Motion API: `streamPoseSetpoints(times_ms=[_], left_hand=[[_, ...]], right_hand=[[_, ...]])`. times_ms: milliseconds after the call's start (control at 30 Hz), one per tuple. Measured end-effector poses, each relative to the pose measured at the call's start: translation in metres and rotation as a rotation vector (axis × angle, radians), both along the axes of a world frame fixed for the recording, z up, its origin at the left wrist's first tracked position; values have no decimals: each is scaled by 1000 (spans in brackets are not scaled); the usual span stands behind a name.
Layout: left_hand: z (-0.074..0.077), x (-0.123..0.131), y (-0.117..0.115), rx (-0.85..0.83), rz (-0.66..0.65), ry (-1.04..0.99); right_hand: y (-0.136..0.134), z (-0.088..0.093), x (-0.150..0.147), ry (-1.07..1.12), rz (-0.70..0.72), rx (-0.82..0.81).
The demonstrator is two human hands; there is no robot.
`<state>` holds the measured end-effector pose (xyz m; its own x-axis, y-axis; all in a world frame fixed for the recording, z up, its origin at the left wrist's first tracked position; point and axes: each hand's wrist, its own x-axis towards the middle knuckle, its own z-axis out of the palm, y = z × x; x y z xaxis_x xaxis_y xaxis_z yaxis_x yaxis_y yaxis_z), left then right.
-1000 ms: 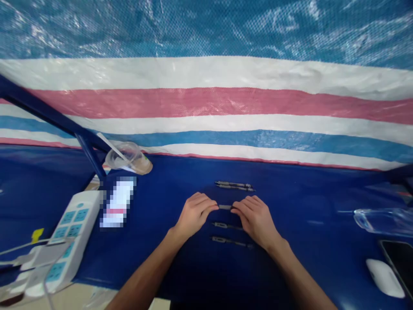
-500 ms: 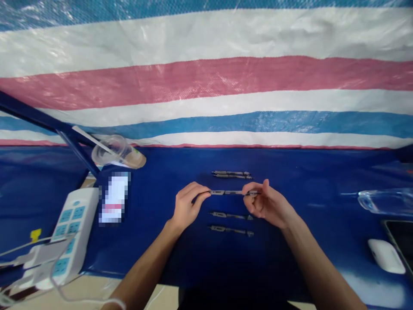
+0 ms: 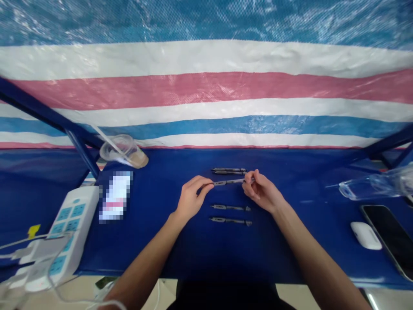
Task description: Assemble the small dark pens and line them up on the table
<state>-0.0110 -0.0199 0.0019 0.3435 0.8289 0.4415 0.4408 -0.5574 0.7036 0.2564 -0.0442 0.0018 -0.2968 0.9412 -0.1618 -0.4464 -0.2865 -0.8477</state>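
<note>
Between my two hands a grey and black pen point(image 3: 228, 182) is held lengthwise, its right end slightly higher. My left hand point(image 3: 194, 196) pinches its left tip between thumb and fingers. Around the other end, the fingers of my right hand point(image 3: 260, 189) are curled, hiding that end. Just beyond lie two similar pens point(image 3: 228, 171) side by side, touching or nearly so. Nearer to me, one pen point(image 3: 229, 207) lies flat, and below it another pen point(image 3: 230, 221) lies roughly parallel.
At left are a white power strip point(image 3: 75, 232) with plugged cables, a blurred-out phone screen point(image 3: 116, 196) and a tipped plastic cup point(image 3: 124, 150) with a straw. At right lie a clear bottle point(image 3: 368, 186), a white earbud case point(image 3: 366, 235) and a dark phone point(image 3: 389, 237). A striped tarp point(image 3: 206, 90) hangs behind.
The held pen has moved slightly away from me, closer to the two far pens, and its right end has tilted up. The camera view has shifted a little.
</note>
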Motion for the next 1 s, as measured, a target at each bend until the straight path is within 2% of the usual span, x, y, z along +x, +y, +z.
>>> streamPoseSetpoints(times_ms=[200, 333, 433, 533, 700, 867, 1000], left_hand=[[-6, 9, 11, 80, 2, 106], [-12, 11, 19, 103, 20, 205], [-17, 12, 24, 77, 36, 270], [-20, 14, 28, 46, 51, 316], [-20, 17, 33, 55, 29, 334], [-13, 19, 43, 3, -23, 442], [-10, 23, 45, -16, -25, 476]], right_hand=[[10, -9, 28, -452, -94, 291], [18, -27, 36, -925, -212, 653], [23, -39, 36, -1121, -277, 851], [29, -49, 36, -1185, -330, 879], [38, -63, 32, -1170, -393, 789], [49, -66, 18, -1188, -341, 766], [51, -66, 14, -1182, -372, 704]])
